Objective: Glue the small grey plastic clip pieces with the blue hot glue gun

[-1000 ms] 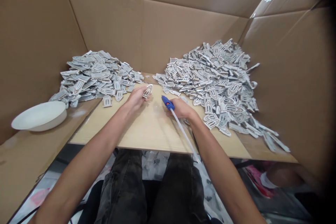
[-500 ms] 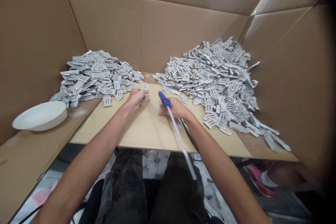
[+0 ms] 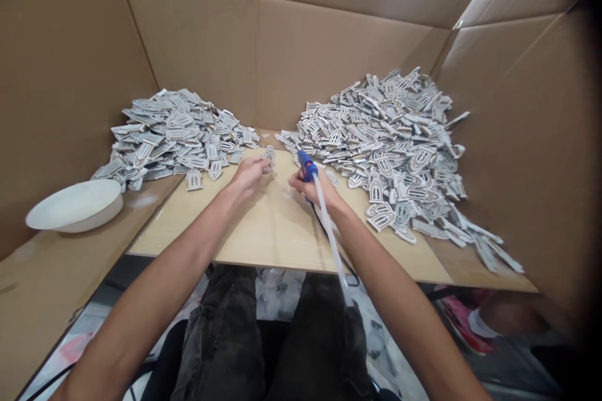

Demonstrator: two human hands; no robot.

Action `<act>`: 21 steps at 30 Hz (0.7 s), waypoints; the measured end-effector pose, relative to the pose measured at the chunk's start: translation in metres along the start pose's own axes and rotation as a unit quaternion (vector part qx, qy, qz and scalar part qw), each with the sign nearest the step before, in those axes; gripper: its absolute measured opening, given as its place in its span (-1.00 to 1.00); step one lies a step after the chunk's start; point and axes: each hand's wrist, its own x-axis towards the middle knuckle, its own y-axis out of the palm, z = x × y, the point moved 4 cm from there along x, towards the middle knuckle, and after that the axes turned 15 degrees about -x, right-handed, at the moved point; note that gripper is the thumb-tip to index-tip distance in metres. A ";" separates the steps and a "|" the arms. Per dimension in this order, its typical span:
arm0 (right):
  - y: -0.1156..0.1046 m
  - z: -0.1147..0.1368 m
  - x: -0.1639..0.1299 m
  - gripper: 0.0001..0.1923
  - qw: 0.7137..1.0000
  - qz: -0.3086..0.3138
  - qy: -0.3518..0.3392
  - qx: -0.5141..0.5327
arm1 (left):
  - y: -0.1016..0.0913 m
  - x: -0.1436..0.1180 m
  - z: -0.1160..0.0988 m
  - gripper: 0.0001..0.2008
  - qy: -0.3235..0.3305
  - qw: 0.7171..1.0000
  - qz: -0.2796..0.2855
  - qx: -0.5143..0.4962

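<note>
My left hand (image 3: 249,174) pinches a small grey arch-shaped piece (image 3: 268,155) just above the cardboard work board (image 3: 263,232). My right hand (image 3: 314,187) grips a blue glue gun (image 3: 307,165), its nozzle end raised and pointing away from me, close to the held piece. A white glue stick (image 3: 332,238) trails from the back of the gun toward me. The two hands are a short gap apart at the middle of the board.
A heap of grey arch pieces (image 3: 174,138) lies at the left and a larger heap (image 3: 390,144) at the right. A white bowl (image 3: 75,203) sits at the far left. Cardboard walls (image 3: 329,56) enclose the space on three sides.
My right hand has lifted the glue gun and swung it up toward the piece. My left hand has shifted the piece slightly right and tilted it upright.
</note>
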 end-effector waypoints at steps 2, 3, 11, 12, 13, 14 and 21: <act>0.000 0.001 0.000 -0.65 0.999 -0.033 0.024 0.036 | 0.005 -0.004 0.001 -0.89 0.003 0.999 0.037 -0.005; 0.001 0.002 0.000 -0.62 0.997 -0.044 0.035 0.047 | 0.008 -0.007 0.001 -0.86 0.003 0.999 0.054 -0.003; -0.001 -0.007 0.003 -0.53 0.990 -0.105 0.049 0.083 | 0.027 -0.022 0.005 -0.77 -0.021 0.991 0.127 -0.028; -0.002 -0.009 0.004 -0.53 0.990 -0.112 0.048 0.074 | 0.029 -0.023 0.005 -0.79 -0.024 0.990 0.134 -0.029; -0.003 -0.011 0.005 -0.54 0.990 -0.116 0.047 0.062 | 0.031 -0.024 0.005 -0.80 -0.027 0.990 0.138 -0.028; -0.004 -0.013 0.006 -0.55 0.991 -0.119 0.046 0.048 | 0.032 -0.025 0.005 -0.81 -0.031 0.989 0.139 -0.024; -0.006 -0.014 0.006 -0.56 0.991 -0.120 0.060 -0.006 | 0.033 -0.026 0.006 -0.76 -0.021 0.988 0.155 -0.008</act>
